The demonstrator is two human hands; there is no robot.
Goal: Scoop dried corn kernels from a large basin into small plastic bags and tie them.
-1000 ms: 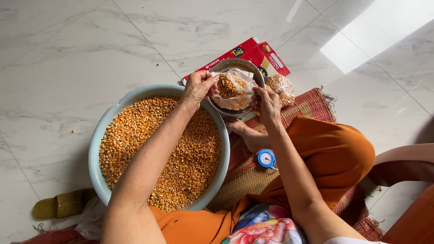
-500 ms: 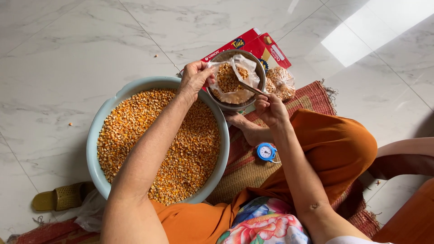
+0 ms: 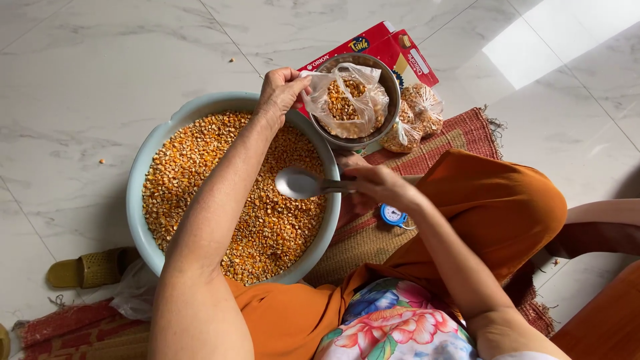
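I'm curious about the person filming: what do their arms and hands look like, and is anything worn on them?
Both arms are bare. The left hand and right hand wear no gloves, and no rings, bracelets or watch show. At the bottom edge, a floral top.

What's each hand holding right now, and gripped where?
Left hand pinches the rim of the clear plastic bag of corn sitting in the metal bowl. Right hand grips the metal spoon by its handle, bowl end over the basin.
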